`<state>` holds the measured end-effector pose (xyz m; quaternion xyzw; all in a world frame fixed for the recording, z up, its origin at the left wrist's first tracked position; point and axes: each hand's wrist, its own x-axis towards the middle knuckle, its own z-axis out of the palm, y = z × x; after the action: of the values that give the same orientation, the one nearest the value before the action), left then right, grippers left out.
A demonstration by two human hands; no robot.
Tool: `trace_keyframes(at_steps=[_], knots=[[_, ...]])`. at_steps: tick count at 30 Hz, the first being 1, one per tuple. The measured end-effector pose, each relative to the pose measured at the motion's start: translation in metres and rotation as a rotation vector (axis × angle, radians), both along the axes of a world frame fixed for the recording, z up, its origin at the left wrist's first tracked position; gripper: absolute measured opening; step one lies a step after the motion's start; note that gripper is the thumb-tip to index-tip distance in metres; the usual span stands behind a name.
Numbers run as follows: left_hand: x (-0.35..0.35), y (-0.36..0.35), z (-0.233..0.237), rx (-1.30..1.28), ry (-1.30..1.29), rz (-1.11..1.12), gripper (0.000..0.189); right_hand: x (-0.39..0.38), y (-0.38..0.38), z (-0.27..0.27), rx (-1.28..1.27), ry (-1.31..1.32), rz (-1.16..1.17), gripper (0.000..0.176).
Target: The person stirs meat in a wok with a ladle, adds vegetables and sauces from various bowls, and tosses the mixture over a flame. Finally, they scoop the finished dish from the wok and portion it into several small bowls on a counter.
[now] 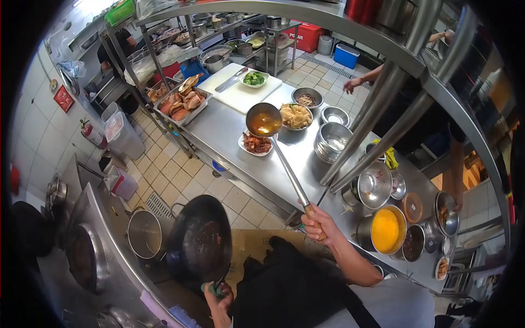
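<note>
My right hand (320, 224) is closed around the wooden end of a long-handled ladle (264, 119), which holds some amber liquid. Its bowl hangs over the counter, above a white plate of dark reddish-brown meat pieces (256, 144). Just behind the bowl is a dish of pale yellowish food (296, 116). Down at the left, my left hand (217, 298) grips the handle of a black wok (199, 238), with a green cloth in the grip. The wok is held tilted off the stove, and brown residue shows inside it.
A steel counter (219, 139) carries a tray of roasted meat (182, 103), a cutting board (219, 85) and stacked steel bowls (331, 142). A pot of yellow liquid (385, 229) stands at the right. Shelf posts (366, 126) rise from the counter. Across it, another person's hand (353, 85) shows.
</note>
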<state>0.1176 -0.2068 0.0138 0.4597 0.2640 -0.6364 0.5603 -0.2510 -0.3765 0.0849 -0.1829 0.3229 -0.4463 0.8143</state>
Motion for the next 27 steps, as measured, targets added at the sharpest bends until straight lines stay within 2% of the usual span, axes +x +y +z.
trace_keyframes(at_steps=[2, 3, 5, 6, 7, 8, 10, 12, 13, 14, 16, 17, 18, 19, 20, 21, 22, 23, 24, 25, 26, 27], knots=[[-0.009, 0.005, 0.029, -0.156, 0.291, 0.204, 0.029, -0.001, -0.016, 0.004, 0.115, -0.395, 0.177, 0.047], [-0.013, 0.010, 0.040, -0.242, 0.371, 0.250, 0.034, 0.004, -0.026, 0.002, 0.124, -0.400, 0.196, 0.047], [-0.013, 0.019, 0.062, -0.315, 0.415, 0.352, 0.036, 0.028, -0.043, -0.004, 0.281, -0.711, 0.427, 0.046], [-0.014, 0.027, 0.076, -0.394, 0.469, 0.440, 0.037, 0.044, -0.051, -0.003, 0.301, -0.714, 0.459, 0.046], [-0.020, 0.028, 0.099, -0.463, 0.397, 0.493, 0.033, 0.063, -0.059, 0.000, 0.325, -0.708, 0.570, 0.044], [-0.014, 0.043, 0.100, -0.574, 0.372, 0.503, 0.034, 0.084, -0.066, 0.004, 0.350, -0.699, 0.689, 0.043], [-0.009, 0.065, 0.120, -0.628, 0.221, 0.690, 0.034, 0.127, -0.074, 0.006, 0.388, -0.647, 0.814, 0.038], [0.008, 0.100, 0.117, -0.598, -0.003, 0.796, 0.034, 0.173, -0.073, 0.004, 0.366, -0.451, 1.031, 0.030], [0.019, 0.119, 0.108, -0.519, -0.242, 0.857, 0.034, 0.195, -0.064, 0.019, 0.286, -0.285, 1.094, 0.022], [0.028, 0.139, 0.098, -0.522, -0.255, 0.890, 0.034, 0.213, -0.055, 0.016, 0.285, -0.284, 1.130, 0.022], [0.040, 0.177, 0.087, -0.241, -0.652, 0.994, 0.025, 0.253, -0.027, 0.008, 0.197, -0.137, 1.250, 0.020], [0.055, 0.218, 0.061, -0.036, -0.708, 1.060, 0.022, 0.271, -0.016, 0.010, 0.235, -0.164, 1.308, 0.026], [0.053, 0.228, 0.066, 0.252, -0.747, 1.170, 0.020, 0.287, -0.004, 0.010, 0.254, -0.147, 1.343, 0.030], [0.050, 0.243, 0.070, 0.269, -0.746, 1.252, 0.020, 0.302, 0.007, 0.008, 0.281, -0.133, 1.401, 0.035], [0.045, 0.266, 0.065, 0.320, -0.722, 1.329, 0.018, 0.315, 0.016, 0.008, 0.180, -0.061, 1.459, 0.039], [0.043, 0.288, 0.058, 0.231, -0.749, 1.345, 0.015, 0.328, 0.027, 0.017, 0.171, 0.017, 1.486, 0.040], [0.038, 0.292, 0.072, 0.214, -0.744, 1.381, 0.014, 0.343, 0.034, 0.014, 0.176, 0.038, 1.541, 0.043], [0.034, 0.315, 0.061, 0.139, -0.705, 1.408, 0.015, 0.357, 0.043, 0.010, 0.151, 0.033, 1.591, 0.043], [0.032, 0.319, 0.066, 0.180, -0.619, 1.530, 0.015, 0.370, 0.054, 0.009, 0.128, 0.036, 1.612, 0.044], [0.034, 0.339, 0.045, 0.119, -0.570, 1.583, 0.015, 0.388, 0.070, 0.012, 0.127, 0.048, 1.726, 0.044], [0.036, 0.329, 0.064, 0.209, -0.524, 1.661, 0.015, 0.400, 0.085, 0.019, 0.064, 0.042, 1.699, 0.045], [0.035, 0.346, 0.041, 0.058, -0.501, 1.643, 0.015, 0.412, 0.095, 0.024, -0.001, 0.029, 1.650, 0.045]])
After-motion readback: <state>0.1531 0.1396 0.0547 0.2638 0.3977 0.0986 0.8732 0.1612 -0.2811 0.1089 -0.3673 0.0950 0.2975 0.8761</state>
